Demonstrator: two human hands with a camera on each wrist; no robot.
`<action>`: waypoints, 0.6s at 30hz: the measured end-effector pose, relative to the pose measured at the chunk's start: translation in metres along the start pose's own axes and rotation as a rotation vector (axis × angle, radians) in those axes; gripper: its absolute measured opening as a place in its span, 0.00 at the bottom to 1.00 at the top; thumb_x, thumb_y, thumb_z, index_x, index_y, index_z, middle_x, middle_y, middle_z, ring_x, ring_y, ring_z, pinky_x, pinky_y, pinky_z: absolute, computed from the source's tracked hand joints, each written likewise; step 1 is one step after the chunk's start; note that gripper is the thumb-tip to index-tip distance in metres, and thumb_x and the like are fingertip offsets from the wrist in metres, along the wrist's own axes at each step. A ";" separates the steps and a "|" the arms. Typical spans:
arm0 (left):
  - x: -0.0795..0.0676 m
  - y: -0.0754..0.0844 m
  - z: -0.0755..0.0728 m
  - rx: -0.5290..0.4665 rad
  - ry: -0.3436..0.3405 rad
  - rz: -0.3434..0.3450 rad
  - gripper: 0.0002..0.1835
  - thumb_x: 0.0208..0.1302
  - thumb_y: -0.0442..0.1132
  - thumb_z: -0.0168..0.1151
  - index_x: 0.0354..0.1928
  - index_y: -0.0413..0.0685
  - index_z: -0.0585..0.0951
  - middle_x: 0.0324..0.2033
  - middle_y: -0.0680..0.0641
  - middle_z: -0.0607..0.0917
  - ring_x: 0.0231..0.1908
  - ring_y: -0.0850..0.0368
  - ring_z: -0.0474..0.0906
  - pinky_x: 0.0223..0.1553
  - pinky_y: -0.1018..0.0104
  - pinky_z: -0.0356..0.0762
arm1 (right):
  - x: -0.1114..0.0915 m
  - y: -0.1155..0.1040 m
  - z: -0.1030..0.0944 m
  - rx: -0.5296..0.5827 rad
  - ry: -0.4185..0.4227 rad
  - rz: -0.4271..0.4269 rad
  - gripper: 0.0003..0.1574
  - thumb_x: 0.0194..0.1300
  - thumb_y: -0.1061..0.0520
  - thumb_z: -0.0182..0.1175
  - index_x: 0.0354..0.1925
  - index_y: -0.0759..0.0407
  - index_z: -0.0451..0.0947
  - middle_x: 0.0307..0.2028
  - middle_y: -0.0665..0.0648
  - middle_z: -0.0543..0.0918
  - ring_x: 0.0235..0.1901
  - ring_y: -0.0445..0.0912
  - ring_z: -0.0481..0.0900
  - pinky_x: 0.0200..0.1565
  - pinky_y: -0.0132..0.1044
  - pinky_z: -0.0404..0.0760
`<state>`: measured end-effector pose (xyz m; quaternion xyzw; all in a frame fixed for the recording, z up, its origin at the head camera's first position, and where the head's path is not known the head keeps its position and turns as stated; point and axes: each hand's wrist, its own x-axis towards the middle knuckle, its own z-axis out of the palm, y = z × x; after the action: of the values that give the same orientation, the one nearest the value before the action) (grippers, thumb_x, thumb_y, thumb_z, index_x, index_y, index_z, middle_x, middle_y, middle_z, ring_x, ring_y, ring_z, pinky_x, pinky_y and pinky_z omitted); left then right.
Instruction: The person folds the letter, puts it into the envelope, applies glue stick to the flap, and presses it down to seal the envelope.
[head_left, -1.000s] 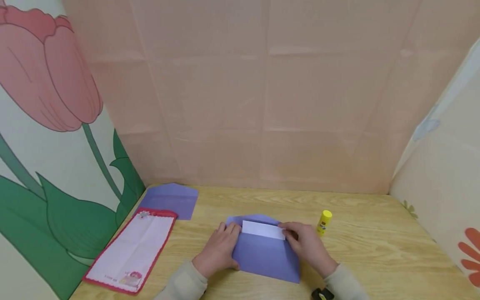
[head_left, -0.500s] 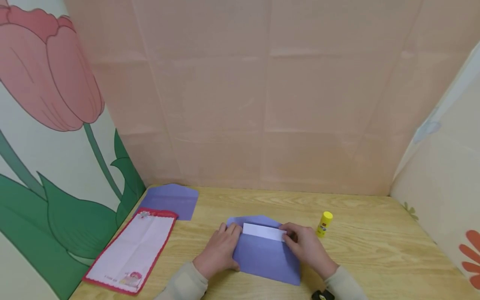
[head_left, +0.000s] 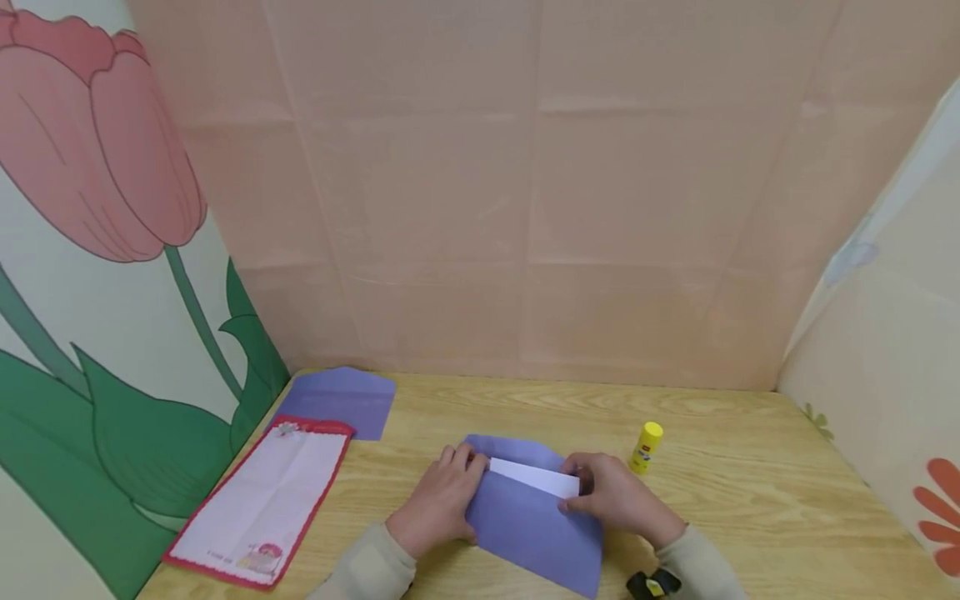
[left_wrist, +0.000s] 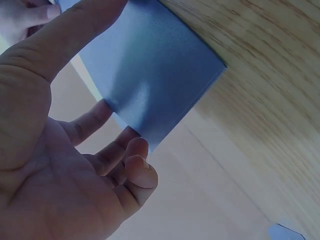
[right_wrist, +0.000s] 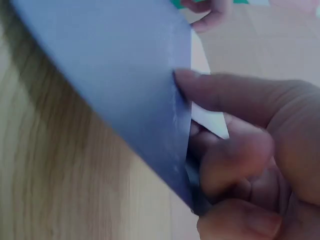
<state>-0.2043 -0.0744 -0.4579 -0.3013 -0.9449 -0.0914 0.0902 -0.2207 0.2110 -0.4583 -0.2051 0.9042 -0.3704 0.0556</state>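
A purple envelope is held tilted over the table, its pointed flap raised at the back. Out of its mouth shows a strip of white paper. My left hand grips the envelope's left side, thumb on the front and fingers behind, as the left wrist view also shows on the envelope. At the right end of the mouth, my right hand holds the envelope's front panel, thumb pressed on its outside. In the right wrist view the other fingers curl by the white paper; their exact hold is partly hidden.
A yellow glue stick stands upright beyond my right hand. On the left lies a red-bordered white sheet, overlapping a second purple envelope. A black object sits by the right wrist. A pinkish sheet backs the wooden table.
My right hand has shifted from the white paper's right end down to the envelope's front edge. The envelope has tilted, its right side lower, and its mouth gapes wider.
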 end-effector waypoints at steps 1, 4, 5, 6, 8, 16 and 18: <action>0.000 0.000 0.000 0.000 0.001 0.003 0.49 0.24 0.48 0.89 0.54 0.48 0.74 0.49 0.46 0.73 0.44 0.53 0.67 0.43 0.62 0.74 | 0.000 -0.001 0.000 0.008 -0.004 0.006 0.18 0.51 0.55 0.77 0.38 0.53 0.80 0.26 0.48 0.80 0.25 0.41 0.76 0.25 0.33 0.76; -0.001 -0.001 -0.002 -0.039 0.026 -0.013 0.49 0.28 0.46 0.88 0.58 0.45 0.74 0.55 0.41 0.73 0.48 0.49 0.69 0.47 0.57 0.76 | -0.001 -0.002 0.000 0.047 0.011 0.050 0.19 0.52 0.56 0.77 0.39 0.55 0.79 0.27 0.50 0.82 0.28 0.43 0.78 0.27 0.35 0.77; -0.001 -0.002 -0.003 -0.058 0.050 -0.027 0.48 0.31 0.45 0.87 0.59 0.45 0.74 0.57 0.39 0.72 0.50 0.47 0.70 0.47 0.56 0.77 | 0.000 -0.002 0.001 0.070 0.026 0.083 0.19 0.52 0.57 0.76 0.40 0.56 0.79 0.28 0.51 0.83 0.29 0.44 0.79 0.28 0.36 0.78; -0.001 -0.004 -0.004 -0.078 0.082 -0.048 0.47 0.33 0.44 0.86 0.60 0.44 0.74 0.58 0.37 0.71 0.51 0.46 0.70 0.47 0.54 0.77 | 0.000 -0.002 0.002 0.098 0.051 0.121 0.19 0.53 0.58 0.76 0.40 0.57 0.78 0.28 0.52 0.83 0.30 0.45 0.79 0.29 0.37 0.78; 0.000 -0.006 -0.008 -0.137 0.173 -0.101 0.42 0.41 0.42 0.83 0.60 0.42 0.74 0.59 0.35 0.70 0.52 0.44 0.71 0.47 0.54 0.78 | 0.001 -0.002 0.003 0.150 0.132 0.202 0.19 0.54 0.59 0.75 0.41 0.58 0.77 0.29 0.53 0.83 0.31 0.45 0.79 0.30 0.37 0.79; 0.004 -0.011 -0.020 -0.532 0.259 -0.257 0.22 0.68 0.45 0.65 0.55 0.39 0.73 0.43 0.43 0.78 0.39 0.53 0.74 0.35 0.65 0.74 | 0.003 -0.004 0.008 0.451 0.424 0.325 0.21 0.57 0.64 0.73 0.42 0.67 0.72 0.32 0.60 0.86 0.29 0.43 0.78 0.23 0.34 0.75; 0.005 -0.011 -0.019 -0.669 0.177 -0.246 0.20 0.71 0.46 0.61 0.55 0.39 0.75 0.41 0.42 0.82 0.36 0.54 0.77 0.35 0.65 0.75 | 0.004 -0.006 0.010 0.499 0.447 0.342 0.22 0.57 0.63 0.73 0.43 0.67 0.72 0.32 0.59 0.86 0.26 0.41 0.78 0.21 0.34 0.73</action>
<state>-0.2124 -0.0852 -0.4399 -0.1893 -0.8803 -0.4314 0.0562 -0.2199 0.1986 -0.4608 0.0548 0.7972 -0.6002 -0.0338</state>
